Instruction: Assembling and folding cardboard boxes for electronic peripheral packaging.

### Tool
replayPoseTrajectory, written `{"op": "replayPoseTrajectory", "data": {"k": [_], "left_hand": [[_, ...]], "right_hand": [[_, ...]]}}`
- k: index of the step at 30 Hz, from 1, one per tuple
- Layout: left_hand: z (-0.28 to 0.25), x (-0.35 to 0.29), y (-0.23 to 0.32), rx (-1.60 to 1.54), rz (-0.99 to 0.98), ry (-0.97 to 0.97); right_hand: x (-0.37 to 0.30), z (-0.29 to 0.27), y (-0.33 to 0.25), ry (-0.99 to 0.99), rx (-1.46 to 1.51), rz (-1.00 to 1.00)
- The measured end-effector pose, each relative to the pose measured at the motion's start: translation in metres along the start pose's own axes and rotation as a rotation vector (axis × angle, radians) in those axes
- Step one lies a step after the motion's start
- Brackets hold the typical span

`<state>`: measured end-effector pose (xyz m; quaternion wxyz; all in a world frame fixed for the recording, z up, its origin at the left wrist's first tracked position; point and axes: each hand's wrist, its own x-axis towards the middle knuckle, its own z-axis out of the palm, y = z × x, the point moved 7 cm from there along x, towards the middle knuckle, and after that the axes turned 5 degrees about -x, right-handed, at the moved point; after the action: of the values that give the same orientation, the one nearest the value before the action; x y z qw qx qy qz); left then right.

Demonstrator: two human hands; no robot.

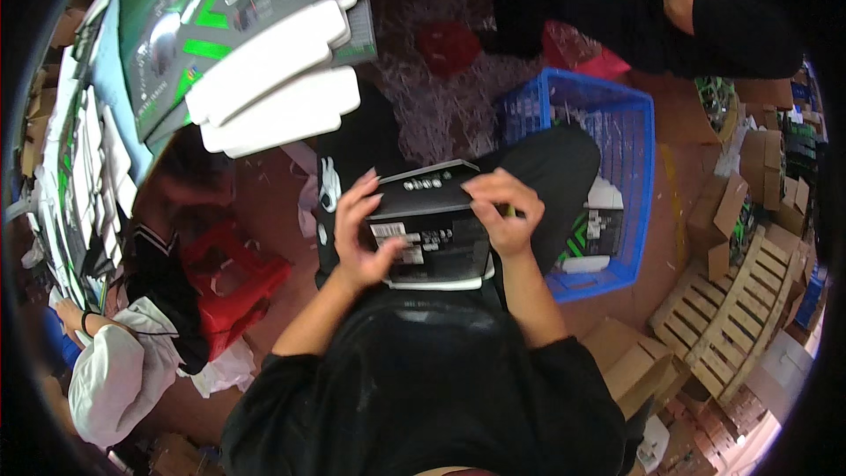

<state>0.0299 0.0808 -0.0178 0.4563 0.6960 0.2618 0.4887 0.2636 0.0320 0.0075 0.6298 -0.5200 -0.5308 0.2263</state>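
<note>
A black printed cardboard box (441, 242) with white labels rests on my lap, its far panel raised. My left hand (363, 234) grips the box's left side, thumb on the labelled face and fingers round the far corner. On the right side, my right hand (506, 210) holds the far right corner, with thumb and fingers pressed at the edge. White inner flaps show along the box's near edge. The inside of the box is hidden.
Flat black-and-green box sheets (264, 0) and white-backed ones (282, 110) lie on the green table at upper left. A blue crate (648, 185) stands at my right, a red stool (229, 282) at left. Wooden pallets (731, 313) and cartons lie farther right. Other people sit nearby.
</note>
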Motion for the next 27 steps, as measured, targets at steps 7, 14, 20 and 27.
{"op": "replayPoseTrajectory", "data": {"k": [7,14,20,27], "left_hand": [[-0.028,0.005,0.039,-0.085,-0.147,-0.029],[-0.203,0.297,0.061,0.248,-0.101,0.423],[-0.269,0.339,0.075,0.658,0.025,0.546],[-0.119,0.168,0.134,1.078,0.342,0.068]], "right_hand": [[-0.021,-0.034,0.009,0.283,0.528,0.245],[-0.003,-0.044,0.028,0.356,0.59,0.551],[-0.019,0.014,0.065,-0.1,0.03,0.562],[-0.096,0.106,0.22,-0.974,-1.039,0.744]]}}
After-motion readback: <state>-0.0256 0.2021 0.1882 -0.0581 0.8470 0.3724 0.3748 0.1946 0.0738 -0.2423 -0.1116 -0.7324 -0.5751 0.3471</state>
